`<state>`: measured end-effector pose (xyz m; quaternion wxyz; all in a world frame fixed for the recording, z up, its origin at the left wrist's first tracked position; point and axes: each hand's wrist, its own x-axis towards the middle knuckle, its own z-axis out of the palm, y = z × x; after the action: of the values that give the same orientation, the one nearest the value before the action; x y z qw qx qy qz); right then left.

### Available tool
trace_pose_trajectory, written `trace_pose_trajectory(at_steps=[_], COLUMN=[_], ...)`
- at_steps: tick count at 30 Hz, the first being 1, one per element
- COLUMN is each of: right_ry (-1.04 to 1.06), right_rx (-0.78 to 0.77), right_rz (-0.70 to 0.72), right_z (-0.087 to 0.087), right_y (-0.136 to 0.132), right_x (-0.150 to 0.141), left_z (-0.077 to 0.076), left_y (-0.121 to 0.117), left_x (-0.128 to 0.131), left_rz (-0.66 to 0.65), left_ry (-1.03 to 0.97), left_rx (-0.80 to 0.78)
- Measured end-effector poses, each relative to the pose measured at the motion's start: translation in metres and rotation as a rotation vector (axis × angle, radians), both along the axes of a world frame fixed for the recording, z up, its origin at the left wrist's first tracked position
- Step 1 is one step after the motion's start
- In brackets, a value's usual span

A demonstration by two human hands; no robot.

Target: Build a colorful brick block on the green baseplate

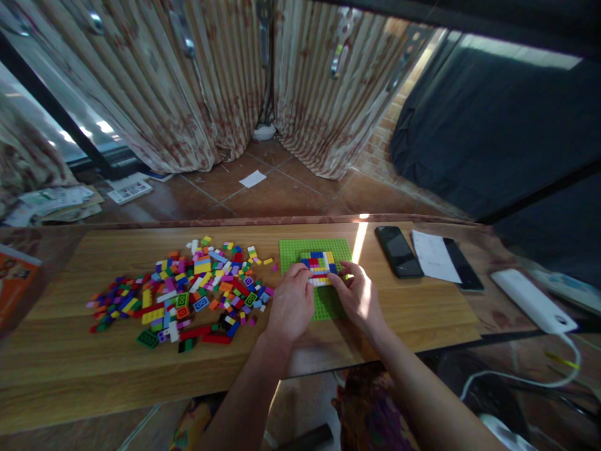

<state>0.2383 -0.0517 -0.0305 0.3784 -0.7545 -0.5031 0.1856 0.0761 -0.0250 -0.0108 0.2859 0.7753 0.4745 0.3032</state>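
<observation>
A green studded baseplate (288, 248) lies on the wooden table, partly covered by my hands. On it sits a low rectangular build of toy bricks (321, 263) in blue, yellow, red and white. At the build's left edge, my left hand (292, 302) is closed, fingers curled and thumb against the near left corner. My right hand (360, 295) grips the right side, its thumb at the near right corner and its index finger bent along the edge. Part of the build's outline is hidden behind the fingers. A wide pile of loose toy bricks (201, 266) spreads left of the baseplate.
Right of the baseplate lie a black phone (398, 252), a white paper (434, 255) and another dark phone (464, 266) partly under it. Farther right is a white power bank (533, 300) with a cable. The wooden table (56, 369) ends close to my body; curtains (225, 81) hang beyond it.
</observation>
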Motion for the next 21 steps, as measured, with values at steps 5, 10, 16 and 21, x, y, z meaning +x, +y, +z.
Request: trace_pose_trajectory(at_steps=[5, 10, 16, 21], right_ry=[-0.084, -0.21, -0.152, 0.114], right_rx=[0.051, 0.106, 0.08, 0.129], right_rz=[0.019, 0.04, 0.033, -0.032], right_z=[-0.006, -0.014, -0.012, 0.001], right_y=[0.001, -0.002, -0.006, 0.001], right_x=[-0.003, -0.009, -0.008, 0.018], left_z=[0.0, -0.002, -0.001, -0.002], left_y=[0.0, 0.0, 0.001, 0.001], left_x=[0.001, 0.002, -0.002, -0.009], left_rz=[0.002, 0.009, 0.028, 0.125], left_ry=[0.01, 0.004, -0.051, -0.078], left_rx=[0.008, 0.021, 0.004, -0.031])
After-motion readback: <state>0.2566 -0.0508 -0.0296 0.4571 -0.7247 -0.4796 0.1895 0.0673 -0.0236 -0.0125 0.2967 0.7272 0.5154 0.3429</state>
